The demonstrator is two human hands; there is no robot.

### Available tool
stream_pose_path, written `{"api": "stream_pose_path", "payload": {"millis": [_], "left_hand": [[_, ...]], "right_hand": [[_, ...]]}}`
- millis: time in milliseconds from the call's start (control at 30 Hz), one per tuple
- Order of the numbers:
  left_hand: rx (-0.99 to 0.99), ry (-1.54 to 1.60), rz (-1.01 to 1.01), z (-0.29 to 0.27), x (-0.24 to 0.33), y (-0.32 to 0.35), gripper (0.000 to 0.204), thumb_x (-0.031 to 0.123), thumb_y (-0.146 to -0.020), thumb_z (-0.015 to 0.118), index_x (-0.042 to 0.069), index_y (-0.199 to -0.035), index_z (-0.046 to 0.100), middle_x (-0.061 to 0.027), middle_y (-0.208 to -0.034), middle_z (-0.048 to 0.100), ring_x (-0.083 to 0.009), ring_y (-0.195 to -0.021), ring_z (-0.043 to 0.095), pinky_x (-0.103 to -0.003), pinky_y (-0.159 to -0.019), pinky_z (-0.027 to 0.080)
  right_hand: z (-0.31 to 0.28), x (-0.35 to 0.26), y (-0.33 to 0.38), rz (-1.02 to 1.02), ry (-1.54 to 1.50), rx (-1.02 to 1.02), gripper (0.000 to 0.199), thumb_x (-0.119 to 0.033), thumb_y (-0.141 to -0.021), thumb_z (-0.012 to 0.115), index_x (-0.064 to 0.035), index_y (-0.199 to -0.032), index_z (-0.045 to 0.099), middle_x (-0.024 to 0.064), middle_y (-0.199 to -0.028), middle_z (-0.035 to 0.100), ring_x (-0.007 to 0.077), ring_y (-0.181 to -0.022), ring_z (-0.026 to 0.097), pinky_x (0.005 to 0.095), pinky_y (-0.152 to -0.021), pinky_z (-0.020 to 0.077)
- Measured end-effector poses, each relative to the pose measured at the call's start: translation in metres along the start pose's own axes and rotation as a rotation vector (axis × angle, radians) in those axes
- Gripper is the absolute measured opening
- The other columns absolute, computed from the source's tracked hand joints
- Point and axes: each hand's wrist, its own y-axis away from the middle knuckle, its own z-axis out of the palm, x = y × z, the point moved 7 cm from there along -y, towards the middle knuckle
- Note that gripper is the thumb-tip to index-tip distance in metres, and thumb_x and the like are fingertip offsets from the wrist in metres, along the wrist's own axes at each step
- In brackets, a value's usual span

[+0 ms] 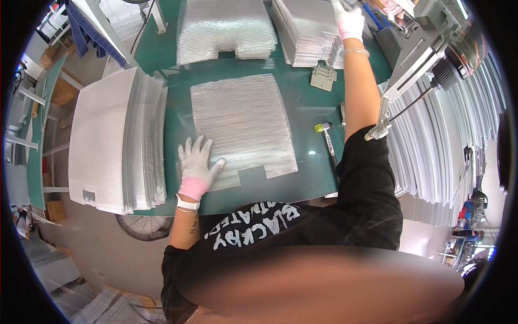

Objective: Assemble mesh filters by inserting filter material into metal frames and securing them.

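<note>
A thin silver sheet with a fine mesh-like texture [243, 124] lies flat on the green tabletop [313, 183], a rectangular notch in its near edge. My left hand [197, 164], in a white glove with a pink cuff, rests palm down on the sheet's near left corner, fingers spread. My right arm stretches far forward. At its end my gloved right hand [349, 22] is beside the far right stack of similar sheets [310, 35]; the picture's upper edge cuts off its fingertips, so whatever it may hold is hidden.
More silver sheets stand in a left stack [116, 140] and a far middle stack [226, 27]. A hammer with a yellow-green face [327, 137] and a grey metal block [323, 77] lie right of the sheet. A jointed machine arm [399, 94] overhangs the right side, near white panels [431, 140].
</note>
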Motion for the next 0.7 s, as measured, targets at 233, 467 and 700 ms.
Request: {"api": "stream_pose_path", "payload": {"millis": [233, 467, 700], "left_hand": [[-0.007, -0.117, 0.043, -0.014, 0.019, -0.003, 0.075, 0.042, -0.075, 0.074, 0.012, -0.139, 0.049, -0.0208, -0.144, 0.041, -0.0448, -0.138, 0.029, -0.058, -0.115, 0.014], [0.389, 0.941, 0.247, -0.071, 0.107, -0.001, 0.067, 0.031, -0.078, 0.077, 0.004, -0.134, 0.052, -0.018, -0.144, 0.042, -0.0315, -0.13, 0.042, -0.042, -0.111, 0.029], [0.57, 1.465, -0.054, -0.073, 0.055, 0.035, 0.038, -0.003, -0.094, 0.053, -0.006, -0.131, 0.051, -0.0157, -0.119, 0.063, -0.0133, -0.092, 0.064, -0.023, -0.08, 0.052]], "right_hand": [[-0.059, -0.01, 0.042, -0.223, -0.547, 0.263, 0.055, -0.017, -0.086, 0.07, 0.0011, -0.132, 0.045, 0.0173, -0.128, 0.051, 0.0276, -0.115, 0.051, 0.037, -0.1, 0.0412], [-0.081, -0.07, 0.27, -0.581, -0.53, -0.046, 0.095, -0.034, -0.065, 0.087, -0.0063, -0.139, 0.035, 0.0195, -0.138, 0.036, 0.0354, -0.126, 0.043, 0.0449, -0.106, 0.0405], [-0.151, -0.078, 0.331, -0.471, -0.079, -0.197, 0.065, -0.042, -0.071, 0.079, -0.0131, -0.127, 0.061, 0.0292, -0.142, 0.031, 0.0458, -0.13, 0.032, 0.0552, -0.11, 0.0254]]}}
